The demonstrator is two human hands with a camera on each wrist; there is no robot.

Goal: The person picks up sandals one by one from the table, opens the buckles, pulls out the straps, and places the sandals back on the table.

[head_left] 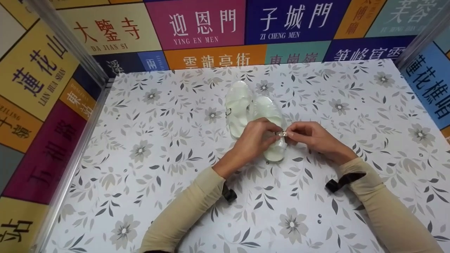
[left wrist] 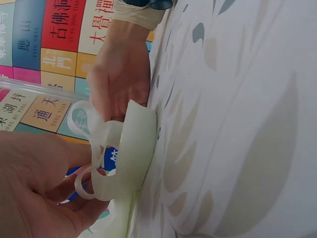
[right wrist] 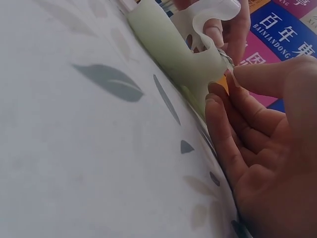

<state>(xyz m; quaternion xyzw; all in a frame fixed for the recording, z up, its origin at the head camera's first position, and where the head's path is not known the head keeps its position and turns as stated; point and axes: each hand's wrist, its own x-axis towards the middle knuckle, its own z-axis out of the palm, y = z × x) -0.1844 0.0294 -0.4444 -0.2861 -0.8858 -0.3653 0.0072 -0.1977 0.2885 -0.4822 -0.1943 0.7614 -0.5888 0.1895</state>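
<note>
Two pale green sandals lie side by side on the table. The right sandal (head_left: pixel 275 154) is between my hands, its side wall showing in the right wrist view. My left hand (head_left: pixel 252 136) reaches over this sandal and pinches its strap (left wrist: pixel 101 181) between thumb and fingers. From the right side, my right hand (head_left: pixel 311 136) pinches the strap's thin end beside a small metal buckle (right wrist: pixel 225 57). The left sandal (head_left: pixel 239 93) stands untouched, with its own buckle (head_left: pixel 228 111) on its outer side. My fingers partly cover the right sandal's strap.
A white cloth with grey flowers and leaves covers the table (head_left: pixel 140 182). Panels with coloured lettered blocks (head_left: pixel 204 24) stand along the back and both sides. Dark camera straps (head_left: pixel 346 181) are on both wrists over beige sleeves.
</note>
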